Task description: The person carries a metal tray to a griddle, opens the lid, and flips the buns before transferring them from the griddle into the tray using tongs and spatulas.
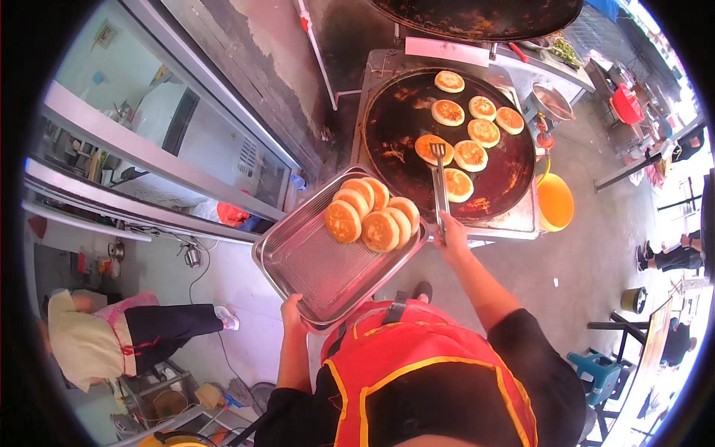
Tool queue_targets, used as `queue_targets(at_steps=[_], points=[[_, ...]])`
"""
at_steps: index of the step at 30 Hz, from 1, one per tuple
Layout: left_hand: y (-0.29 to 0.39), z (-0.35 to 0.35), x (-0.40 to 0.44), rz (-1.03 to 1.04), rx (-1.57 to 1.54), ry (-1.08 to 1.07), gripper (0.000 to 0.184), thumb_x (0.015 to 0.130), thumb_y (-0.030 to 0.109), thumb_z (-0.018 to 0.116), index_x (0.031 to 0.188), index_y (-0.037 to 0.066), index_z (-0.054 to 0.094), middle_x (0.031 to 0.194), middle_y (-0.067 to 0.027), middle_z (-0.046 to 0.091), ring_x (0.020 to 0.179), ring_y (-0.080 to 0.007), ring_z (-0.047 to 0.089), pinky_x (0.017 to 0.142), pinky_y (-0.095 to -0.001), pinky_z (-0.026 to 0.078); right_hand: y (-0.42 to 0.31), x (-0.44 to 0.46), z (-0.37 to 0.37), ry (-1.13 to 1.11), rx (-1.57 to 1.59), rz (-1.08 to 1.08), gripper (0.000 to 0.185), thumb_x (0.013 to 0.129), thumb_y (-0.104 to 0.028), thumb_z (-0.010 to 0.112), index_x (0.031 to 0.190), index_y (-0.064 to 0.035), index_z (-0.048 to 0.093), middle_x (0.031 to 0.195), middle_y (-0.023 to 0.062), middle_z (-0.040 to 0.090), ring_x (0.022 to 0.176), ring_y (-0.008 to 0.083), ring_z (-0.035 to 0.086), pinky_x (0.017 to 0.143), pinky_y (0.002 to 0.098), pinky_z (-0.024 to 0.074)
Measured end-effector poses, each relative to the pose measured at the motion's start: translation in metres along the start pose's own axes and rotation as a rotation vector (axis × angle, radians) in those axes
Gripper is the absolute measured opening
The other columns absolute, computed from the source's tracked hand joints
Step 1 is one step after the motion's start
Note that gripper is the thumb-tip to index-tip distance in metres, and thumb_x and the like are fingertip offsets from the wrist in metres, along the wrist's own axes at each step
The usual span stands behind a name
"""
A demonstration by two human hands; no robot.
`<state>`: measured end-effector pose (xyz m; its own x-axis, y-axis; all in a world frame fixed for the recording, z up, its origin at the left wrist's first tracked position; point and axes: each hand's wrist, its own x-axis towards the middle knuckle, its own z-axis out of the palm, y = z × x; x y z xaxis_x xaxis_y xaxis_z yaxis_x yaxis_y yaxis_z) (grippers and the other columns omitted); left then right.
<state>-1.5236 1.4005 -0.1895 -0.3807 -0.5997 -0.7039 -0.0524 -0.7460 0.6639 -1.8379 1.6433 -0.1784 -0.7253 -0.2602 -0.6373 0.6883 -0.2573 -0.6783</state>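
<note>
Judging by the lie of things, roughly midway through moving browned breads off the heat; done, as far as shown: seven or so round breads (380, 232) in the metal tray (320, 268), leaning and overlapping in two loose rows by the edge next to the griddle (398, 186); bare mesh from there to the opposite edge, seemingly with room for more; left, as far as shown: eight more breads (470, 156) on the griddle, scattered from just inside the far rim, through a loose bunch right of the middle, to a single one toward the near rim; browned on top, every one; impossible to tell how cooked underneath.

In the right hand (452, 237), closed narrow around the near end: metal tongs (440, 182), reaching inward across the griddle's near rim; tips at the bread near the middle (424, 146); cannot tell whether pinching it or merely touching its top.

In the left hand (293, 309), closed on the rim: the tray, gripped at the edge farthest from the griddle, close to the corner nearest the body; thumb above, other fingers mostly hidden beneath; cannot tell whether also propped against the griddle's stand (530, 223).
</note>
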Motion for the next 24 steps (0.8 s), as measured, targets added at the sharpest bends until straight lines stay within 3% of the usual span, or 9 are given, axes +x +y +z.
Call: queue_targets(at_steps=[3,6,7,10,14,17,20,21,24], points=[[0.0,-0.001,-0.002,0.005,-0.001,-0.003,0.04,0.075,0.012,0.05,0.107,-0.012,0.047,0.106,-0.0209,0.054,0.094,-0.0322,0.056,0.083,-0.0398,0.045,0.009,0.037,0.004,0.047,0.068,-0.081,0.018,0.082,-0.024,0.059,0.085,-0.0076,0.051,0.057,0.0015,0.046,0.038,0.0091,0.038,0.034,0.0232,0.0297],[0.003,0.003,-0.002,0.031,0.015,0.027,0.04,0.075,0.012,0.05,0.106,-0.012,0.047,0.106,-0.0212,0.054,0.095,-0.0325,0.056,0.084,-0.0395,0.044,-0.006,0.03,-0.007,0.03,-0.109,-0.135,0.019,0.082,-0.024,0.059,0.086,-0.0071,0.052,0.058,0.0001,0.046,0.04,0.0074,0.038,0.035,0.0218,0.029],[0.002,0.004,-0.003,0.04,0.015,0.029,0.04,0.075,0.012,0.05,0.106,-0.012,0.047,0.106,-0.0214,0.054,0.095,-0.0326,0.056,0.084,-0.0393,0.044,-0.01,0.032,-0.019,-0.025,-0.227,-0.22,0.017,0.081,-0.021,0.059,0.088,-0.0067,0.053,0.055,0.0032,0.048,0.042,0.014,0.046,0.038,0.0286,0.0366],[-0.002,-0.003,0.004,0.027,0.016,0.023,0.04,0.074,0.013,0.051,0.106,-0.012,0.047,0.106,-0.0216,0.054,0.095,-0.0328,0.055,0.084,-0.039,0.044,-0.031,0.018,-0.034,0.274,-1.268,-0.943,0.024,0.078,-0.018,0.059,0.098,-0.006,0.052,0.064,0.0093,0.053,0.055,0.0239,0.056,0.047,0.0385,0.0442],[-0.003,-0.006,0.005,0.023,-0.008,-0.035,0.042,0.074,0.014,0.051,0.107,-0.013,0.046,0.106,-0.0216,0.053,0.096,-0.0325,0.055,0.084,-0.039,0.044,-0.058,0.002,-0.046,0.273,-1.766,-1.102,0.039,0.076,-0.018,0.059,0.111,-0.006,0.046,0.079,0.0138,0.054,0.07,0.0313,0.058,0.058,0.0439,0.0474],[-0.004,-0.007,0.008,0.007,-0.006,-0.038,0.034,0.078,0.015,0.048,0.106,-0.003,0.047,0.105,-0.0175,0.054,0.097,-0.0308,0.054,0.085,-0.0426,0.044,-0.073,-0.018,-0.063,0.135,-1.951,-1.175,0.046,0.077,-0.02,0.06,0.117,-0.0064,0.042,0.084,0.014,0.054,0.071,0.0313,0.058,0.06,0.0419,0.0487],[-0.003,-0.005,0.005,0.003,0.005,-0.016,0.034,0.078,0.015,0.048,0.106,-0.004,0.047,0.106,-0.0183,0.054,0.097,-0.0315,0.054,0.085,-0.0431,0.044,-0.085,-0.055,-0.072,0.065,-1.775,-0.948,0.043,0.075,-0.019,0.061,0.113,-0.006,0.046,0.081,0.0147,0.056,0.064,0.0322,0.058,0.06,0.0426,0.0483],[-0.002,-0.004,0.004,0.005,0.004,-0.02,0.034,0.078,0.015,0.048,0.106,-0.004,0.047,0.106,-0.0183,0.054,0.097,-0.0316,0.054,0.085,-0.0432,0.044,-0.084,-0.054,-0.082,-0.003,-1.602,-0.81,0.032,0.076,-0.019,0.062,0.103,-0.0055,0.051,0.073,0.0113,0.055,0.052,0.0249,0.055,0.049,0.0361,0.0454],[-0.002,-0.003,0.003,0.005,0.004,-0.025,0.035,0.078,0.015,0.049,0.107,-0.004,0.047,0.106,-0.0183,0.053,0.098,-0.0321,0.054,0.086,-0.0435,0.044,-0.089,-0.05,-0.081,-0.168,-0.786,0.071,0.026,0.078,-0.021,0.063,0.095,-0.0051,0.053,0.065,0.0054,0.051,0.046,0.0147,0.047,0.039,0.0271,0.0361]])
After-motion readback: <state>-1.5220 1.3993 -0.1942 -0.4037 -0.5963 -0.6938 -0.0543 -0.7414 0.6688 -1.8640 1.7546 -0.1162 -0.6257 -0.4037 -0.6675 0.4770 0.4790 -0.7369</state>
